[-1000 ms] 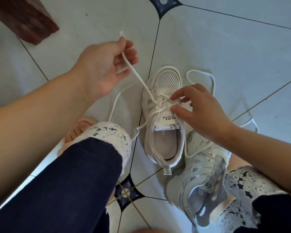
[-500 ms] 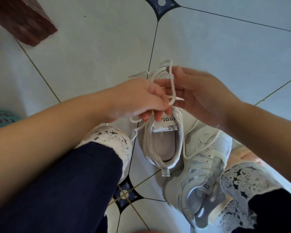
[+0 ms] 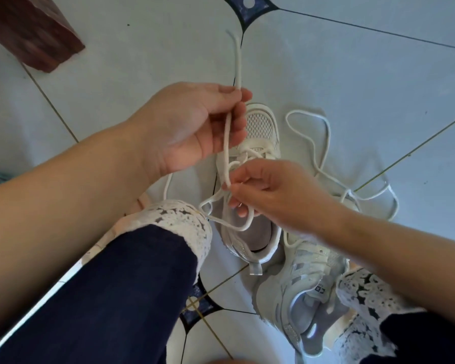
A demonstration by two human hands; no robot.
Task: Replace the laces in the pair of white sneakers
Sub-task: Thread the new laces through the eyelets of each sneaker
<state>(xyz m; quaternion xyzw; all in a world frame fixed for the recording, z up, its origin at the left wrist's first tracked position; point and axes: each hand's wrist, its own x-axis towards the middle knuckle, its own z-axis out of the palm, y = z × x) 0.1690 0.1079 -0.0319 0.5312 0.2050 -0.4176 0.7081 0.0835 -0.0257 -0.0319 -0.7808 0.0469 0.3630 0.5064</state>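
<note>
A white sneaker (image 3: 260, 122) stands on the tiled floor with its toe pointing away from me. Its white lace (image 3: 237, 61) runs up from the eyelets. My left hand (image 3: 192, 124) holds that lace above the toe, and the free end sticks up past the fingers. My right hand (image 3: 271, 195) pinches the same lace over the tongue, hiding the upper eyelets. A loop of lace (image 3: 231, 224) hangs across the sneaker's opening. The second sneaker (image 3: 300, 292) lies tilted at the lower right, beside my right leg.
Another loose white lace (image 3: 323, 143) lies in curls on the floor (image 3: 352, 74) right of the first sneaker. A dark red wooden block (image 3: 32, 30) stands at the top left. My knees in dark trousers with white lace cuffs (image 3: 184, 222) flank the sneakers.
My hands, which met over the sneaker's toe, have parted. The left hand rose with the lace and the right hand dropped to the tongue, uncovering the toe.
</note>
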